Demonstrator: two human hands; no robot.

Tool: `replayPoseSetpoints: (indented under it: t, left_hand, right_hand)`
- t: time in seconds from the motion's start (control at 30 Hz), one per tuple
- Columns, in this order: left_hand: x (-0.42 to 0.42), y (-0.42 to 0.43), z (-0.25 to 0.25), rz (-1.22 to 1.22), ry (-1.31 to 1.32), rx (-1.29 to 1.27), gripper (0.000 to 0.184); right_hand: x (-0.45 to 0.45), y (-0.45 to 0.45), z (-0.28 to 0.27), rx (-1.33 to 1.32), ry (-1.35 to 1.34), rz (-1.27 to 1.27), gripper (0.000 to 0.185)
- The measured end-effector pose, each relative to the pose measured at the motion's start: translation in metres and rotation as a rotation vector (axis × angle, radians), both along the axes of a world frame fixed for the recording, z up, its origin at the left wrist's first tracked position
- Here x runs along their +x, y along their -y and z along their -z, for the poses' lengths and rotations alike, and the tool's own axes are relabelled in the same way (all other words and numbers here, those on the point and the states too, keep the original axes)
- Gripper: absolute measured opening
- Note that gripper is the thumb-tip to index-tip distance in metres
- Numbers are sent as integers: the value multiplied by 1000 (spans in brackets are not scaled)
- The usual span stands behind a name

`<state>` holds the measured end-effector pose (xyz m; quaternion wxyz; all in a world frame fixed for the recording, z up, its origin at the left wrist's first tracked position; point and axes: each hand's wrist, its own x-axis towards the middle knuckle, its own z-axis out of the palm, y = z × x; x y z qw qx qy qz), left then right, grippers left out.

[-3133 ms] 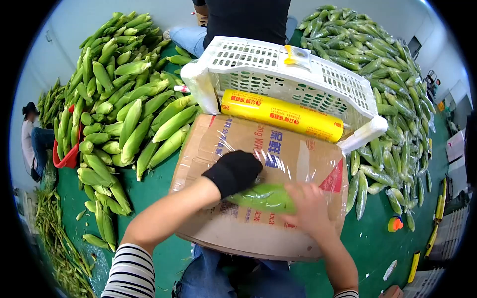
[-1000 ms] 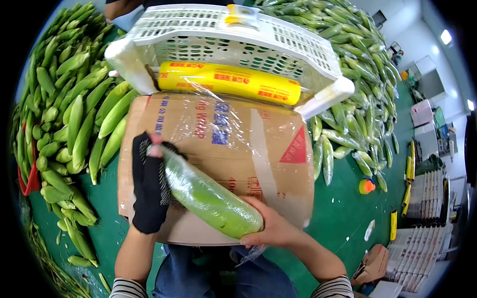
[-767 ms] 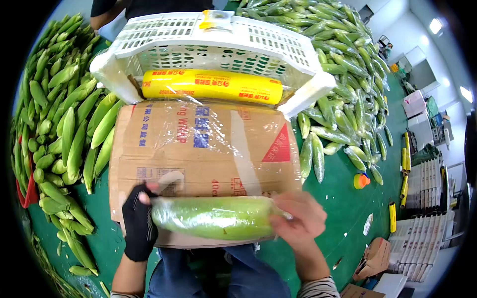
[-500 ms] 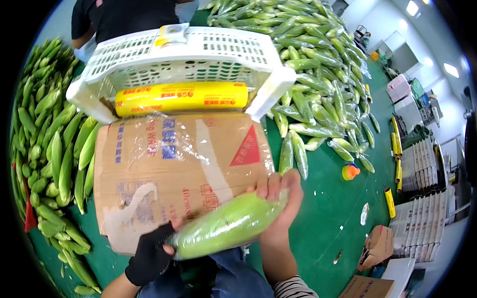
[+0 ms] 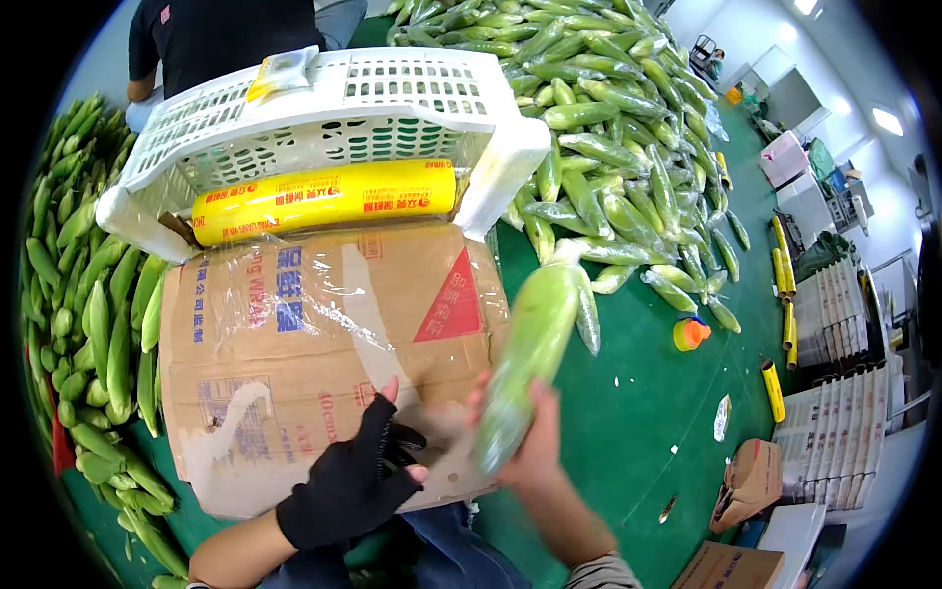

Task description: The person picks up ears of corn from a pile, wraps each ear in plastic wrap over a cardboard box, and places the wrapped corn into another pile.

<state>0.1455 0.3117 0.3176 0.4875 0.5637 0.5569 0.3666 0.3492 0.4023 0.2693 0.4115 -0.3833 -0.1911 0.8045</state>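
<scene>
A green ear of corn [image 5: 533, 339], in its husk and covered in clear plastic film, is gripped near its lower end by my right hand [image 5: 525, 432]. It tilts up and away, beyond the right edge of the cardboard box [image 5: 294, 363]. My left hand [image 5: 358, 476], in a black fingerless glove, is over the front of the box with its fingers apart and nothing in them. A yellow roll of cling film [image 5: 324, 199] lies across the far side of the box, inside the tipped white plastic crate [image 5: 412, 93].
Wrapped corn [image 5: 628, 187] is heaped on the green floor [image 5: 628, 422] at the back right. Unwrapped corn [image 5: 98, 324] is piled at left. A person in a black shirt [image 5: 226, 39] sits behind the crate. An orange bottle [image 5: 691, 334] and a yellow roll [image 5: 772, 391] are at right.
My right hand has swung the wrapped corn from lying across the box front to a steep angle at the right. My left hand has let go of it and opened.
</scene>
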Motion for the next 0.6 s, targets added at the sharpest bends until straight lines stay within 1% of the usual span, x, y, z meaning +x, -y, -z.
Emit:
replayPoseSetpoints:
  t: [0.03,0.07,0.1,0.13,0.17,0.2,0.23,0.27,0.3,0.33,0.37,0.4,0.43,0.47,0.5,0.53,0.57,0.6]
  left_hand:
    - [-7,3,4,2,7,25,73]
    - [-14,8,6,-12,53,-19,73]
    - [-21,14,7,-24,100,-64,72]
    - [-28,19,7,-34,147,-107,72]
    - [-32,23,5,-58,59,-51,61]
    - [-30,28,9,-209,159,-69,54]
    - [-31,33,13,-250,66,-2,54]
    - [-37,35,15,-297,-33,71,53]
    - [-45,38,14,-283,-224,158,55]
    - [-54,42,13,-272,-414,237,56]
    - [-64,47,12,-261,-610,310,58]
    - [-77,49,13,-246,-744,324,63]
    - [-90,52,18,-281,-869,329,65]
    - [-104,56,26,-312,-997,324,67]
    - [-119,57,34,-343,-1029,334,71]
    - [-135,54,40,-367,-1053,351,74]
    - [-148,48,42,-404,-1009,352,79]
    - [-163,39,47,-423,-1027,383,78]
  right_hand:
    - [6,-28,-8,-143,-92,134,52]
    - [13,-62,-12,-195,-175,193,50]
    - [19,-102,-3,79,-25,250,42]
    - [19,-147,0,95,-48,430,37]
    - [40,-206,30,271,-78,424,44]
    - [45,-248,35,476,61,488,49]
    - [41,-261,23,469,289,563,54]
    - [28,-268,18,436,349,599,57]
    - [18,-264,19,517,325,472,53]
    - [0,-240,7,595,301,338,49]
    - [-13,-210,-1,656,430,197,41]
    - [-20,-183,1,723,427,88,32]
    - [-24,-150,2,768,581,6,29]
    - [-23,-120,2,898,657,-189,26]
    - [-25,-97,-3,1210,901,-395,24]
    - [-34,-81,-5,1314,990,-421,23]
    - [-42,-68,-8,1420,1090,-440,23]
    - [-49,-61,-9,1524,1200,-450,23]
